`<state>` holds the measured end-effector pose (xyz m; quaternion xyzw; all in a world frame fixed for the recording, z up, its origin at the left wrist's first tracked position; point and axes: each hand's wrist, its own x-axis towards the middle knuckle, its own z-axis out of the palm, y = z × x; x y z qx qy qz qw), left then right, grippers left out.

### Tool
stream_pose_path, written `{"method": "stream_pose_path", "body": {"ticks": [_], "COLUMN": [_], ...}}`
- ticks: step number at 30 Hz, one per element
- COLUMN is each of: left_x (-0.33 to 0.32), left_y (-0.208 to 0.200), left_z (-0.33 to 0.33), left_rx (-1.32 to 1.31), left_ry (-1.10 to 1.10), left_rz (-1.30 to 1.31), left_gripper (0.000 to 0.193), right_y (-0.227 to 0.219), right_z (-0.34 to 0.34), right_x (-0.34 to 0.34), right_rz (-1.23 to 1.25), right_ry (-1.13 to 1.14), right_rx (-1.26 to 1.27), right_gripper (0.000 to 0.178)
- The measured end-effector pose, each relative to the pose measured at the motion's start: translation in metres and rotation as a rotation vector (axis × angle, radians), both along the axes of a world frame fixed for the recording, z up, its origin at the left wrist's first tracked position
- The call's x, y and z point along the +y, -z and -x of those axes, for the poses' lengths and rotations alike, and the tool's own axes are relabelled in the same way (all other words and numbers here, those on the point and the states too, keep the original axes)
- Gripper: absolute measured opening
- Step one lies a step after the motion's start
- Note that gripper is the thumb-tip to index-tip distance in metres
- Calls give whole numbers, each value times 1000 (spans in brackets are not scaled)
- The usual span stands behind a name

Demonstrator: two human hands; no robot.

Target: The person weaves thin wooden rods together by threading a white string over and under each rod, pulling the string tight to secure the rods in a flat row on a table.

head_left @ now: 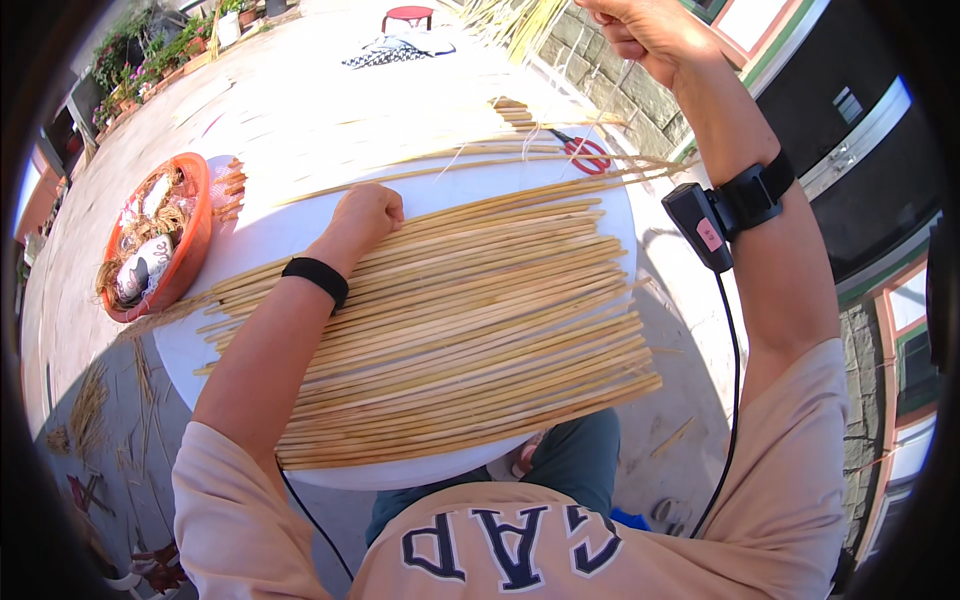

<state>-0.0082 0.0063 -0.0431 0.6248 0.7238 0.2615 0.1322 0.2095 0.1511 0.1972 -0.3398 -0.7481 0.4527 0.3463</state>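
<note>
A mat of pale yellow stalks [450, 310], laid side by side, spreads over the round white table [590, 205] before me. My left hand [368, 212] is closed and rests at the mat's far edge; what its fingers pinch, if anything, is hidden. Raised at the upper right, well off the table, my right hand [640, 35] has its fingers curled together, partly cut off by the picture's edge. Thin pale strands hang below it, but I cannot tell whether it grips one. Red-handled scissors [587, 155] lie beyond the mat's far right corner.
An orange-red basket [200, 235] with bundled fibres and a pale patterned object stands at the left. More loose stalks [515, 112] lie at the table's far side. Beyond are a sheaf of stalks [520, 25], a red stool [407, 14] and a stone wall [605, 85].
</note>
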Motion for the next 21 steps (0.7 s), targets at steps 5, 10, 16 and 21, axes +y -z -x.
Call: {"method": "stream_pose_path", "body": {"ticks": [5, 10, 16, 21], "left_x": [0, 2, -6, -27], "left_y": [-3, -1, -13, -42], "left_z": [-4, -5, -8, -34], "left_rx": [-26, -11, 73, 271], "left_ry": [20, 5, -45, -19], "left_rz": [-23, -28, 2, 170], "left_gripper": [6, 6, 10, 37], "right_y": [4, 16, 31, 33], "right_z": [0, 1, 3, -2], "right_x": [-1, 4, 17, 19], "right_rz": [6, -2, -179, -150], "right_ry": [51, 55, -72, -45], "right_rx": [4, -23, -120, -117], "right_gripper": [18, 15, 24, 23]}}
